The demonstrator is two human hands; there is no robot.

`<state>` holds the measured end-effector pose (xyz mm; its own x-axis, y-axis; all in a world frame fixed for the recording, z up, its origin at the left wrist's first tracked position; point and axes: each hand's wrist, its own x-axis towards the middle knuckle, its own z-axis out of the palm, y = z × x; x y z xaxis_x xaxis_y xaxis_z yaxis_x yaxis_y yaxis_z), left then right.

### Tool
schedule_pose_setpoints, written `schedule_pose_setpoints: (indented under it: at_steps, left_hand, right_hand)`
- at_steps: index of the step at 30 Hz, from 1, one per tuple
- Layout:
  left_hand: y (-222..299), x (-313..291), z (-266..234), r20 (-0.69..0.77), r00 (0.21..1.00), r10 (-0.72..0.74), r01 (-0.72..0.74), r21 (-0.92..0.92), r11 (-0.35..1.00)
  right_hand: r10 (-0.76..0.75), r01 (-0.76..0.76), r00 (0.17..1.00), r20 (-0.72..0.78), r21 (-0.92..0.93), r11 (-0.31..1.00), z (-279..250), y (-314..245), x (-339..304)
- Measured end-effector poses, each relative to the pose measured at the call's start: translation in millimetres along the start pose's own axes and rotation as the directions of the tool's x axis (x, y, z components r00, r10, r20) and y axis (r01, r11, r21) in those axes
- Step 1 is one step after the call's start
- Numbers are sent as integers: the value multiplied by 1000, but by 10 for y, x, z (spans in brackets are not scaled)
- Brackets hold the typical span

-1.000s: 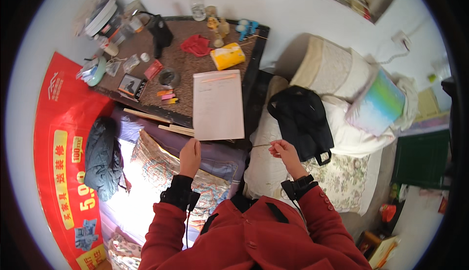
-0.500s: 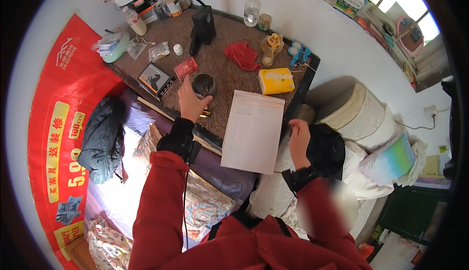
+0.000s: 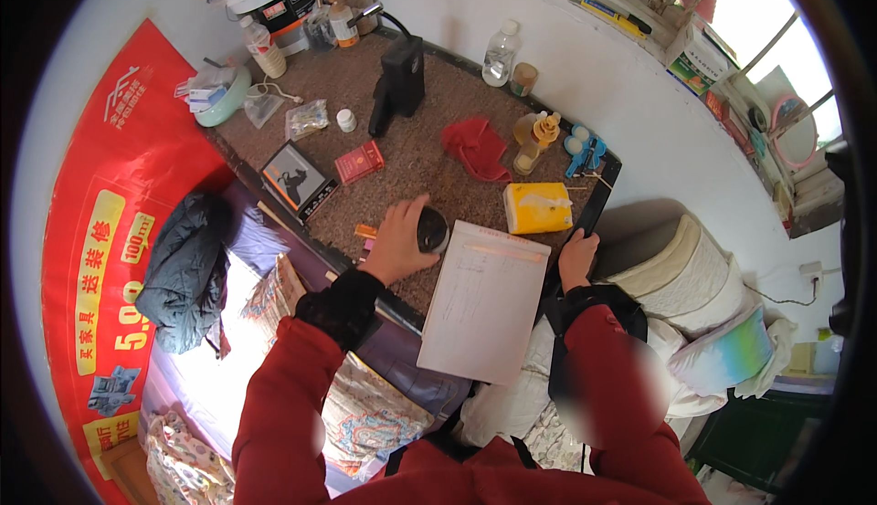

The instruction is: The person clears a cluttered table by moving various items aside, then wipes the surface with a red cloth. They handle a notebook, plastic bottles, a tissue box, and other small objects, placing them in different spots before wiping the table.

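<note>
My left hand (image 3: 395,242) is closed round the side of a dark round cup (image 3: 433,229) on the brown tabletop. The cup stands beside the upper left corner of a pad of written paper (image 3: 484,304). A small orange item (image 3: 365,230), whose kind I cannot make out, lies by my left fingers. At the table's right side, my right hand (image 3: 577,258) has its fingers curled over the black table edge (image 3: 598,202). A yellow soft pack of tissues (image 3: 537,208) sits just above the paper, close to that hand.
Farther back are a red cloth (image 3: 477,149), a black lamp (image 3: 398,85), a clear bottle (image 3: 500,53) and an amber bottle (image 3: 537,140). A red box (image 3: 360,163) and a black picture box (image 3: 298,181) lie left. Bedding (image 3: 676,249) is piled right of the table.
My left hand has brought the cup nearer me and to the right, next to the paper. My right hand has come forward onto the table edge. The whole view has shifted slightly.
</note>
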<state>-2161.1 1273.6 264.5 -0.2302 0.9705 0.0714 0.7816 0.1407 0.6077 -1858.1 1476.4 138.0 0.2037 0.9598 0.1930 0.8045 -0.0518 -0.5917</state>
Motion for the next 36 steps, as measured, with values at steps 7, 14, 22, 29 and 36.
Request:
schedule_pose_setpoints:
  at_steps: [7,14,22,29,36]
  left_hand:
    - [-18,719,-309,-19,975,223,-222,41,974]
    - [-208,1852,405,444,862,245,-411,330,850]
    - [-738,3067,354,236,969,69,-173,460,871]
    - [-604,2794,321,266,960,90,-203,435,877]
    - [-373,2703,131,-95,965,245,-192,384,903]
  right_hand:
    - [-142,123,990,-15,-412,903,280,226,-41]
    - [61,-71,997,-45,-264,962,-45,-234,-65]
    - [150,-139,988,39,-211,968,-198,-412,-78]
    - [146,-131,988,43,-238,962,-168,-361,-73]
    - [137,-124,989,51,-206,971,-197,-400,-78]
